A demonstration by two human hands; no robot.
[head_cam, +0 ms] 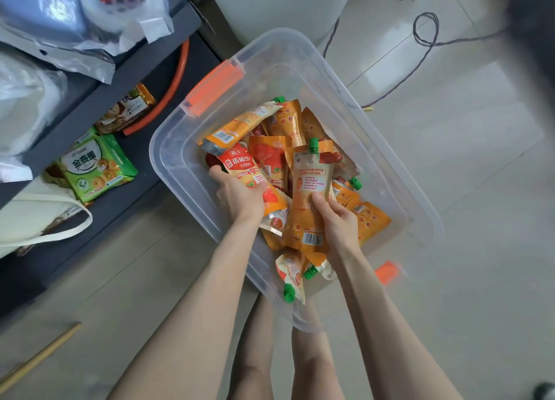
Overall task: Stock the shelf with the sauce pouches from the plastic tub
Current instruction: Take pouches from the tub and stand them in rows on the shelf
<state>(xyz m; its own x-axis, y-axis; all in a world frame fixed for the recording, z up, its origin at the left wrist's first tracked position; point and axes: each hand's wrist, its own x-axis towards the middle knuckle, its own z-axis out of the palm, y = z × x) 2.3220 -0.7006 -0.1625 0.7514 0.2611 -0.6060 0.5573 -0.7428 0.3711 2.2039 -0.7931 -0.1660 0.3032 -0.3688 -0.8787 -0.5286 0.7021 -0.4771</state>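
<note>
**Both hands on pouches inside the tub**

A clear plastic tub [399,171] with orange latches sits on the tiled floor [465,279], beside a dark shelf [90,99] that carries green snack bags [96,165]. The tub holds a loose heap of orange sauce pouches [369,222] with green caps, lying at all angles. The left hand [237,195] has its grip wrapped around a red-fronted pouch [243,165], whose long axis runs up and to the left, away from the person; its cap end is hidden. The right hand [333,216] pinches a second pouch [309,186] with the thumb across its printed back. This one stands nearly upright, long axis running away from the person, green cap [313,145] pointing to the far side of the tub.
</note>
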